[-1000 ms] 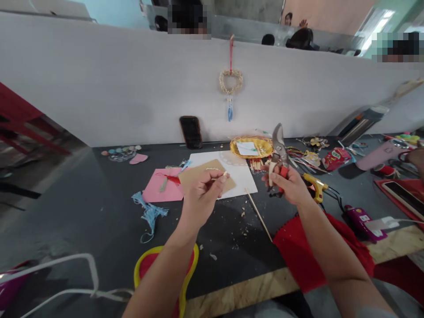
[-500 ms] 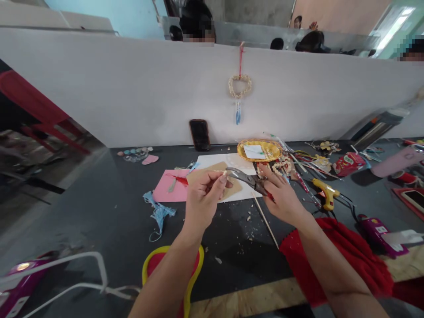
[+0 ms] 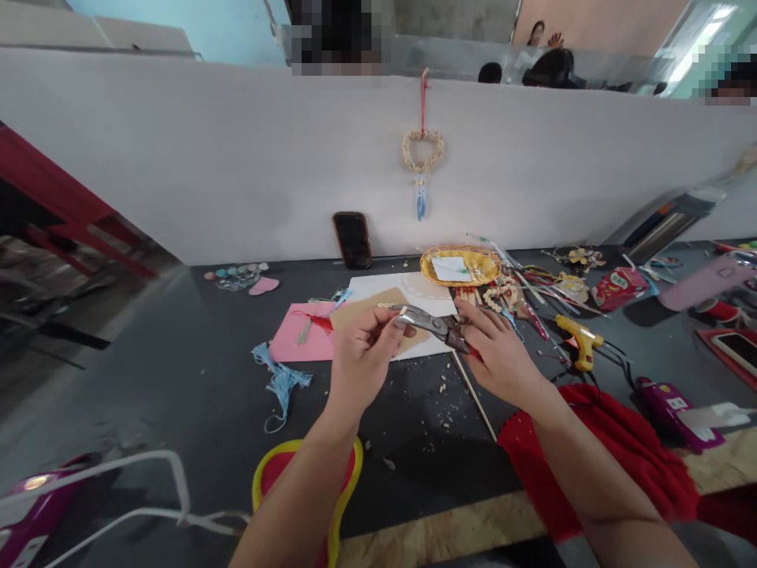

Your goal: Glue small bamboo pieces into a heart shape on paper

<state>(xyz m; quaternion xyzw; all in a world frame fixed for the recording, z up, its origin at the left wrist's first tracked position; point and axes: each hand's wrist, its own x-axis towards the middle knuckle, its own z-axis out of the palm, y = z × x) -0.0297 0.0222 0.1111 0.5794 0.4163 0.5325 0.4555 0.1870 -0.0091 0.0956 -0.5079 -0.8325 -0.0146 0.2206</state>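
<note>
My left hand (image 3: pixel 367 347) pinches a small, pale, knobbly piece (image 3: pixel 387 306) between thumb and fingers; much of it is hidden. My right hand (image 3: pixel 494 351) is wrapped round the handles of pruning shears (image 3: pixel 434 323), whose curved metal blades reach left to the piece at my left fingertips. Whether the blades touch it I cannot tell. Beneath both hands lie a brown card (image 3: pixel 360 309), a white sheet (image 3: pixel 408 285) and a pink sheet (image 3: pixel 289 339). A thin stick (image 3: pixel 475 397) rests below my right hand, beside pale crumbs.
A yellow wicker basket (image 3: pixel 490 270), glue gun (image 3: pixel 579 343) and red cloth (image 3: pixel 615 457) lie right. Blue tassels (image 3: pixel 284 383) lie left. A phone (image 3: pixel 353 239) leans on the white partition (image 3: pixel 266 158), where a beaded heart (image 3: pixel 423 150) hangs. White cable (image 3: pixel 177 473) loops front left.
The shears have shifted slightly left, their blades now nearer my left fingertips and looking closer together. My left hand stays nearly in place, and the view has moved a little.
</note>
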